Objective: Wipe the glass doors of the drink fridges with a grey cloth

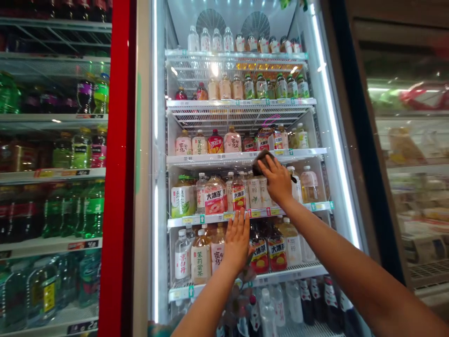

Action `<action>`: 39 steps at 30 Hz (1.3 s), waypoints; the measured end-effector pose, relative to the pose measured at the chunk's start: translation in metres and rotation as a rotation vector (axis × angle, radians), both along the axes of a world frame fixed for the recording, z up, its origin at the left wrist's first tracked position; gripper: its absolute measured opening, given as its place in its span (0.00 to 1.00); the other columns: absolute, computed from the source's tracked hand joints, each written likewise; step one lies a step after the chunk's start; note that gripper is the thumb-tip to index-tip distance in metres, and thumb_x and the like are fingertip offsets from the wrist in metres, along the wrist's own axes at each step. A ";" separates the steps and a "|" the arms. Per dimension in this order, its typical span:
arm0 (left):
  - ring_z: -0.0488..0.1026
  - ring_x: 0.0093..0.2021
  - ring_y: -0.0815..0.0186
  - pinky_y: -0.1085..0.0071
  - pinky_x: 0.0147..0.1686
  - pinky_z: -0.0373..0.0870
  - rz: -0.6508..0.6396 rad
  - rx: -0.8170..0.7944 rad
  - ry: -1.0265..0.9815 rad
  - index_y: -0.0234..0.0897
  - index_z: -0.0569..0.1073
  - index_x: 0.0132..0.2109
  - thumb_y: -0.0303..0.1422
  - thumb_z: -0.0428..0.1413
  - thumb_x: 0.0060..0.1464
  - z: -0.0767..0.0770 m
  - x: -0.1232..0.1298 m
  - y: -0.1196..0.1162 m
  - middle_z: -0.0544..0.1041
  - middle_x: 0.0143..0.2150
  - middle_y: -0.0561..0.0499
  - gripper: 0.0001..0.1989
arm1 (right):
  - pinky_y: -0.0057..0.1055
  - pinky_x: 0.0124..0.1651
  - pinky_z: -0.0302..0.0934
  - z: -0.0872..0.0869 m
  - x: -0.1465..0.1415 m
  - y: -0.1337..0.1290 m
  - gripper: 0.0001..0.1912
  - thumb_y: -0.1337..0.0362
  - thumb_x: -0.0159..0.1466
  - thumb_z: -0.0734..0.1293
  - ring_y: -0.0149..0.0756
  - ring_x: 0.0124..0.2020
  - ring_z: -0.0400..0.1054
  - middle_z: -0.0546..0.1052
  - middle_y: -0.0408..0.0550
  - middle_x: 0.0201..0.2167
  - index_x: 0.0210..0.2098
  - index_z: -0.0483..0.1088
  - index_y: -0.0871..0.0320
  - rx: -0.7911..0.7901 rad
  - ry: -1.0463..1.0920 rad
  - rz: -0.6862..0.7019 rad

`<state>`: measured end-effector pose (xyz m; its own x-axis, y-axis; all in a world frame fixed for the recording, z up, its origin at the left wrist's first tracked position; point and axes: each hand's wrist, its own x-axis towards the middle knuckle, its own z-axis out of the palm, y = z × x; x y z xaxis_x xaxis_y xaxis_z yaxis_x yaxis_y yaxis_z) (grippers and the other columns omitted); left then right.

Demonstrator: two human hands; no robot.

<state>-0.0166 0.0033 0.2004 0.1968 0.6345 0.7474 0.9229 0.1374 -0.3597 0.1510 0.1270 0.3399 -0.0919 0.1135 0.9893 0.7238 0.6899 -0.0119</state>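
My right hand (276,180) presses a dark brown cloth (263,161) against the glass door (242,126) of a lit drinks fridge, near the middle shelf edge. The cloth bunches under and beyond the fingertips. Lower and to the left, my left hand (237,241) lies flat on the glass with its fingers stretched upward, holding nothing. Behind the glass stand rows of bottles, among them a large red-labelled tea bottle (215,195) and a green-and-white one (181,196). My forearms hide part of the lower shelves.
On the left, past a red frame (121,164), another fridge holds soda bottles (93,201). A dark post (365,140) and a chilled display of packaged food (414,150) stand on the right. Bright light strips (333,121) run up both sides of the middle fridge.
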 end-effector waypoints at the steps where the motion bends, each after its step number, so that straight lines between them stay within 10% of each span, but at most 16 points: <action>1: 0.36 0.78 0.49 0.48 0.73 0.49 0.004 -0.010 0.001 0.30 0.36 0.76 0.39 0.71 0.46 0.000 -0.001 0.000 0.41 0.78 0.32 0.65 | 0.56 0.65 0.55 -0.011 0.004 0.004 0.38 0.77 0.64 0.60 0.54 0.73 0.52 0.58 0.49 0.74 0.70 0.62 0.46 -0.028 0.073 -0.016; 5: 0.38 0.77 0.48 0.47 0.73 0.49 0.030 -0.027 -0.017 0.30 0.41 0.76 0.37 0.73 0.42 -0.001 -0.003 0.005 0.43 0.77 0.32 0.65 | 0.55 0.66 0.54 -0.046 0.000 0.001 0.37 0.77 0.63 0.61 0.53 0.73 0.52 0.60 0.46 0.73 0.68 0.65 0.43 0.018 0.005 -0.003; 12: 0.37 0.77 0.47 0.46 0.73 0.49 -0.037 0.023 0.004 0.33 0.34 0.77 0.33 0.70 0.46 -0.001 -0.011 0.006 0.45 0.77 0.32 0.65 | 0.52 0.67 0.54 -0.008 0.036 0.033 0.39 0.78 0.64 0.57 0.48 0.73 0.51 0.57 0.43 0.74 0.71 0.60 0.43 0.033 -0.053 -0.020; 19: 0.33 0.78 0.49 0.48 0.74 0.45 -0.055 0.085 0.002 0.30 0.29 0.76 0.33 0.65 0.51 0.004 0.006 0.000 0.41 0.78 0.32 0.62 | 0.56 0.62 0.59 -0.076 0.066 0.043 0.39 0.74 0.63 0.62 0.56 0.71 0.54 0.59 0.47 0.73 0.71 0.60 0.42 -0.077 0.029 -0.115; 23: 0.32 0.78 0.48 0.47 0.74 0.43 -0.081 0.139 0.029 0.30 0.33 0.77 0.36 0.63 0.54 0.014 0.025 0.010 0.40 0.78 0.33 0.57 | 0.50 0.64 0.59 -0.042 0.070 0.044 0.37 0.76 0.66 0.59 0.49 0.73 0.52 0.57 0.39 0.75 0.70 0.61 0.38 -0.016 -0.172 -0.071; 26: 0.32 0.78 0.47 0.46 0.74 0.43 -0.112 0.158 0.071 0.32 0.36 0.77 0.40 0.64 0.54 0.023 0.036 0.022 0.40 0.78 0.34 0.57 | 0.52 0.62 0.61 -0.021 0.088 0.059 0.41 0.78 0.63 0.58 0.51 0.71 0.55 0.57 0.44 0.74 0.72 0.58 0.41 -0.101 0.065 -0.108; 32: 0.32 0.78 0.47 0.46 0.74 0.42 -0.148 0.126 0.151 0.35 0.39 0.77 0.46 0.67 0.51 0.042 0.048 0.045 0.41 0.78 0.36 0.60 | 0.57 0.62 0.61 -0.054 0.092 0.064 0.40 0.77 0.62 0.59 0.56 0.70 0.56 0.58 0.48 0.74 0.71 0.59 0.44 -0.129 0.142 -0.128; 39: 0.33 0.78 0.46 0.43 0.73 0.45 -0.135 0.043 0.167 0.39 0.39 0.77 0.47 0.73 0.40 0.052 0.051 0.066 0.39 0.78 0.35 0.69 | 0.50 0.68 0.58 -0.015 0.120 0.095 0.43 0.79 0.61 0.59 0.48 0.73 0.52 0.56 0.44 0.75 0.72 0.58 0.45 -0.107 0.120 -0.040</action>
